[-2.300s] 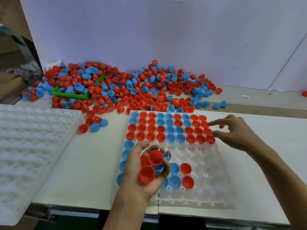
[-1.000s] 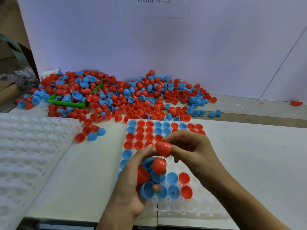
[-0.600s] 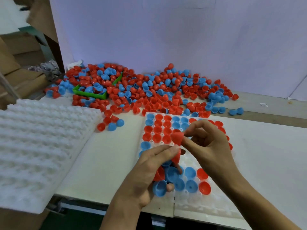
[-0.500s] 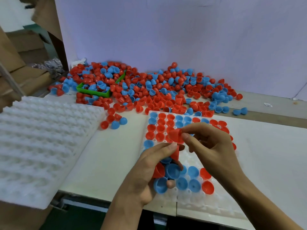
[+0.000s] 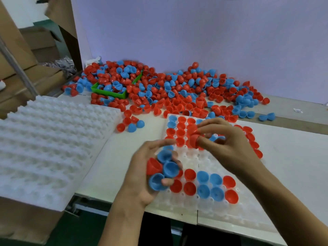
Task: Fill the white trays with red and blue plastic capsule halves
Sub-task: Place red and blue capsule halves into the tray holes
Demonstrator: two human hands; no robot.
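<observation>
A clear-white dimpled tray (image 5: 204, 208) lies in front of me, its far rows and two near rows holding red and blue capsule halves. My left hand (image 5: 142, 180) hovers over the tray's left side and cups several halves: blue ones (image 5: 170, 168) and a red one (image 5: 153, 166). My right hand (image 5: 229, 148) is over the tray's middle and pinches a single red half (image 5: 193, 140) between thumb and fingers. A big heap of red and blue halves (image 5: 177, 91) lies behind the tray.
A stack of empty white trays (image 5: 48, 142) fills the left side. A green bin (image 5: 113, 92) sits buried in the heap at the back left. Three loose halves (image 5: 130, 125) lie between stack and tray. Cardboard boxes stand far left; a pale wall backs the table.
My right hand took a red half from the handful in my left hand and has drawn it up and to the right, over the tray. The camera swung left.
</observation>
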